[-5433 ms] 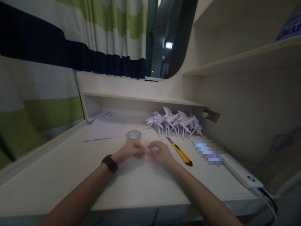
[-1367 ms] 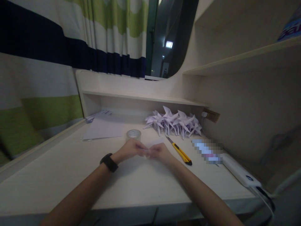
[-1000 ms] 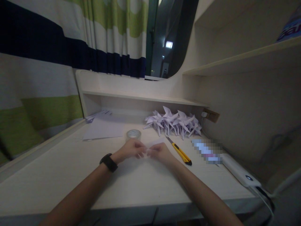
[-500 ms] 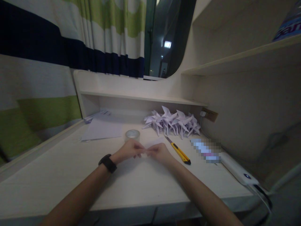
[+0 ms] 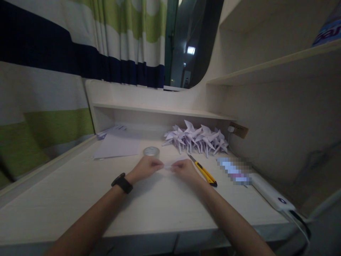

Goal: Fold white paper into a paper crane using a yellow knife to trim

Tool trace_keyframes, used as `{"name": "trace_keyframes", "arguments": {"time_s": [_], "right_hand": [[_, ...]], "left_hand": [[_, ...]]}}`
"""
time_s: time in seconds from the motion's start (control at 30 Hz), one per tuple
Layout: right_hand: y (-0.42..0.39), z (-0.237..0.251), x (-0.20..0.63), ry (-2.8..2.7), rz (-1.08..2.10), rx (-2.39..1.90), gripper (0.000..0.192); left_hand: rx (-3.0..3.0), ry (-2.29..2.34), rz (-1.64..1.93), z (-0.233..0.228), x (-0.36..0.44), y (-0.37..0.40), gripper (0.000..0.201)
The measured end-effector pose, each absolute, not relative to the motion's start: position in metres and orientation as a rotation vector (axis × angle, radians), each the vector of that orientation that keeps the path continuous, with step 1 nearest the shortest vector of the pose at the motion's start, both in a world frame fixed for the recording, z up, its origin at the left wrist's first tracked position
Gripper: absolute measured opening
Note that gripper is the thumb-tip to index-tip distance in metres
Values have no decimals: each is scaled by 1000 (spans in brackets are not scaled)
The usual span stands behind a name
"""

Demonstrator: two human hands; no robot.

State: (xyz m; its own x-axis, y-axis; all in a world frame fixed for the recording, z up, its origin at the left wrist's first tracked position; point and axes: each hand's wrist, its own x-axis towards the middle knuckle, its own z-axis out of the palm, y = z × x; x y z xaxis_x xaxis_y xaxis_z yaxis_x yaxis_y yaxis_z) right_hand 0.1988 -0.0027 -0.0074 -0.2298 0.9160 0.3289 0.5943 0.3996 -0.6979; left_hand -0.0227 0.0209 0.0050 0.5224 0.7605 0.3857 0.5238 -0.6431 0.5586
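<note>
Both hands pinched a small paper [image 5: 168,165] between them, left hand [image 5: 146,167] and right hand [image 5: 184,169] gripping its ends just above the surface [image 5: 149,209], mid-way across. Tape [image 5: 151,152] sat behind; a knife [image 5: 204,172] lay beside. The shelf's label [image 5: 326,31] was unreadable.

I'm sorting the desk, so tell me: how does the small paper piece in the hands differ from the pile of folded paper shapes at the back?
The small paper piece is single and pinched between both hands; the folded paper shapes are many, lying untouched. It looks flat; they are spiky with points. Both are pale paper.
</note>
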Motion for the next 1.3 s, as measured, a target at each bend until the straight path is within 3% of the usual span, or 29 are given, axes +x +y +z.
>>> {"name": "trace_keyframes", "arguments": {"time_s": [0.27, 0.5, 0.67, 1.3], "right_hand": [[-8, -13, 187, -1969, 411, -1213, 17], [-6, -12, 188, -1814, 471, -1244, 15], [-6, -17, 186, -1819, 386, -1195, 24], [-11, -14, 184, -2001, 230, -1266, 14]], "left_hand": [[2741, 1010, 752, -3, -14, 11, 25], [2735, 1067, 851, -2, -13, 13, 26], [2702, 1005, 786, 2, -11, 8, 35], [2789, 1061, 820, -7, -10, 9, 25]]}}
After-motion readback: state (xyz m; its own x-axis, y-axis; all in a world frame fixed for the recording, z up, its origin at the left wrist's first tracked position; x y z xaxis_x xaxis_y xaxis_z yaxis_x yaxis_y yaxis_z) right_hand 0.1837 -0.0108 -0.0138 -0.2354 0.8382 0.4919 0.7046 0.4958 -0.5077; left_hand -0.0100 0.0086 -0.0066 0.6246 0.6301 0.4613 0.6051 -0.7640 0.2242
